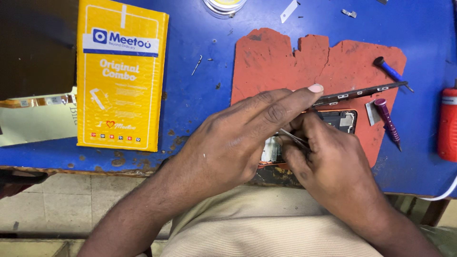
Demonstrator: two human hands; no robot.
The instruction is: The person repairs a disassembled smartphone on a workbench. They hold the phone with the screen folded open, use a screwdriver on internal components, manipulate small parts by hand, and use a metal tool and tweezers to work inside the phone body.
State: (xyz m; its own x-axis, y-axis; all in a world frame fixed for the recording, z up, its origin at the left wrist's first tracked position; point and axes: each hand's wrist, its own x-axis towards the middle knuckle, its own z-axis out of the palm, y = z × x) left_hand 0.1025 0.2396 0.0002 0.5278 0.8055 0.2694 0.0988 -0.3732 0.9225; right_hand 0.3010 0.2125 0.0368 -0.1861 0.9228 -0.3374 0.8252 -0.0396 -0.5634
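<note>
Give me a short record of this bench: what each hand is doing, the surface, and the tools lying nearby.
left hand: resting over the opened phone
right hand: holding tweezers at the phone
surface: red mat on blue table
tools: two screwdrivers at right
other: yellow packet at left

Looks like a phone repair workshop: scuffed blue table (200, 95), worn red work mat (285, 66), small screwdrivers (388, 121), an opened phone (345, 119), loose screws.

Counter (200, 95): blue paint, chipped and worn. Orange mat (285, 66): matt, cracked rubber. Tweezers (293, 138): bright metal. Yellow package (121, 76): glossy plastic.
</note>
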